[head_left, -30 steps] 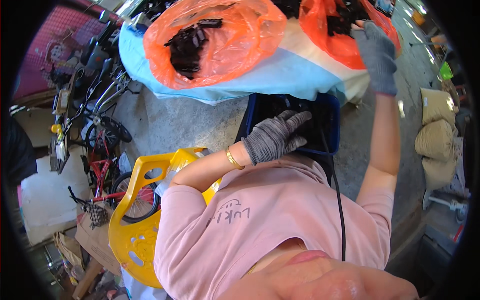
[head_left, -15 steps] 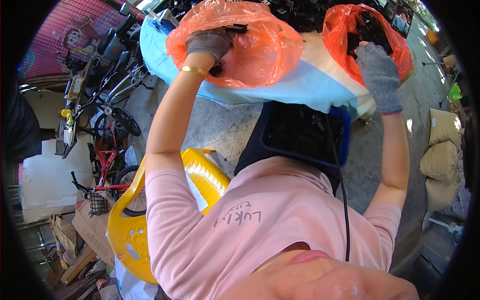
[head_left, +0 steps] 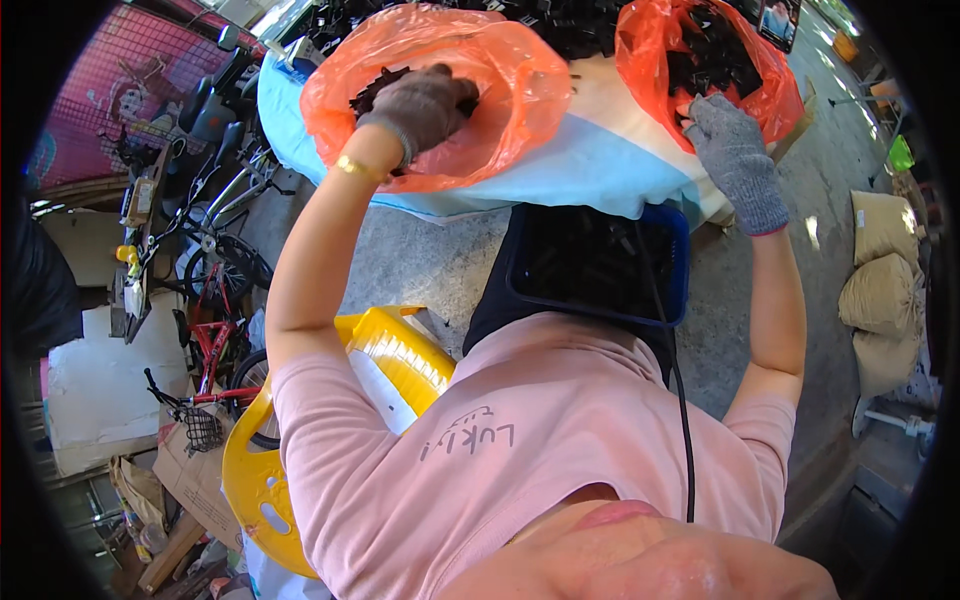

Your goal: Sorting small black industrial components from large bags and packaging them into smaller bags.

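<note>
My left hand point(head_left: 422, 108), in a grey-brown knit glove, is inside a wide translucent orange-red plastic bag point(head_left: 520, 110). Its fingers are curled, and small black pieces point(head_left: 378, 88) stick out past the edge of the palm; the fingertips are partly hidden. My right hand point(head_left: 735, 150), in a grey knit glove, is closed at the near rim of a second red plastic bag point(head_left: 645, 50). Black pieces point(head_left: 715, 60) of the same sort fill that bag. What lies under the right fingertips is hard to see.
Both bags rest on a table with a blue and cream cloth point(head_left: 600, 125); more black pieces point(head_left: 570, 25) are heaped behind. A blue basket point(head_left: 678, 265) of black pieces is at my lap, crossed by a black cable point(head_left: 683, 400). A yellow chair point(head_left: 400, 350) and bicycles point(head_left: 215, 340) are to the left.
My left hand has turned and moved lower and right within its bag, with the black pieces now on its left side. My right hand has shifted slightly left and down along its bag's rim.
</note>
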Action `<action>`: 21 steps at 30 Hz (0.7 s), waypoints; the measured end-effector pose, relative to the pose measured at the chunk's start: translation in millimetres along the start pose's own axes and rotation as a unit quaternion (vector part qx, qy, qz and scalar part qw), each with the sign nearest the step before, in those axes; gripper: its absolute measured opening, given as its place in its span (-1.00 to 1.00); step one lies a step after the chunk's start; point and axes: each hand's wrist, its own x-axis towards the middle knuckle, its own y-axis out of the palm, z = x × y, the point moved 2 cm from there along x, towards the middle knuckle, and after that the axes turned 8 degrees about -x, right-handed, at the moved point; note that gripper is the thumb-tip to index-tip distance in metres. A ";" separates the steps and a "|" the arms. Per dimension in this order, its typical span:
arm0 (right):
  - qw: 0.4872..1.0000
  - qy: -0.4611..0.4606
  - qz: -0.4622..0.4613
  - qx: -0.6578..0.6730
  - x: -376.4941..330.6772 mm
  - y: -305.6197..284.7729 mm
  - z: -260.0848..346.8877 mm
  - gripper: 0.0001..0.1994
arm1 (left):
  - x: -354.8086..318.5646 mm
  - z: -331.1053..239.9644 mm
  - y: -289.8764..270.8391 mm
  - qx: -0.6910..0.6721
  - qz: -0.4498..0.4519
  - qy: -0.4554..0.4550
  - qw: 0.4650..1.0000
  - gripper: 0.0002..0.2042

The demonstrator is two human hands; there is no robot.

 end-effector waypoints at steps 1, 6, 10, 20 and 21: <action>0.999 0.017 -0.029 0.006 -0.5 1.4 -1.3 -0.81 | -10.3 -1.9 2.8 0.001 0.000 0.004 1.000 -0.69; 0.985 -0.010 -0.166 -0.052 -6.8 -6.9 2.7 -0.82 | -30.5 -2.3 7.5 -0.134 -0.076 -0.016 0.988 -0.68; 0.968 0.005 -0.237 0.086 -9.5 -21.3 20.2 -0.83 | -21.3 -15.6 12.3 -0.048 -0.138 -0.123 0.982 -0.68; 0.938 0.017 -0.194 0.287 -58.2 -37.2 87.5 -0.90 | -17.6 3.7 32.7 0.050 -0.177 -0.093 0.978 -0.78; 0.937 0.015 -0.192 0.290 -60.0 -38.7 91.2 -0.90 | -15.7 10.4 35.4 0.051 -0.176 -0.096 0.978 -0.78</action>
